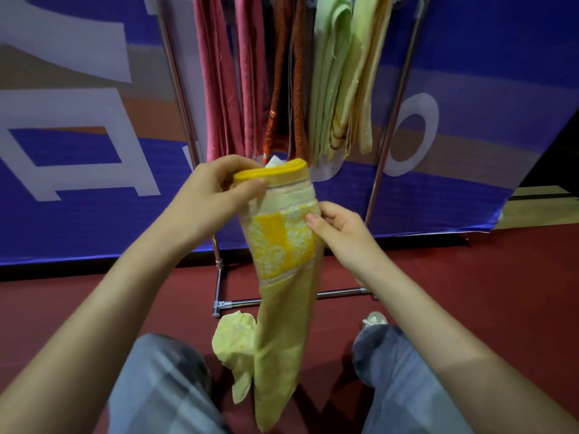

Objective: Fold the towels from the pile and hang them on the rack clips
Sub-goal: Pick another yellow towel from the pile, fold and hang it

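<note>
A yellow patterned towel (283, 277) hangs folded lengthwise in front of me. My left hand (213, 195) pinches its top yellow hem. Lower down, my right hand (338, 233) grips the towel's right edge at the patterned band. Behind stands the metal rack (388, 126), with several towels hanging from its top: pink ones (219, 89), rust-coloured ones (291, 89) and pale green and cream ones (341, 83). The clips themselves are cut off at the top edge. A pale yellow towel (233, 343) lies crumpled on the floor between my legs.
The rack's base bar (338, 292) runs across the dark red floor (470, 277) just past my knees. A blue banner with white letters (78, 145) forms the wall behind the rack. My legs in grey trousers (156, 386) fill the lower frame.
</note>
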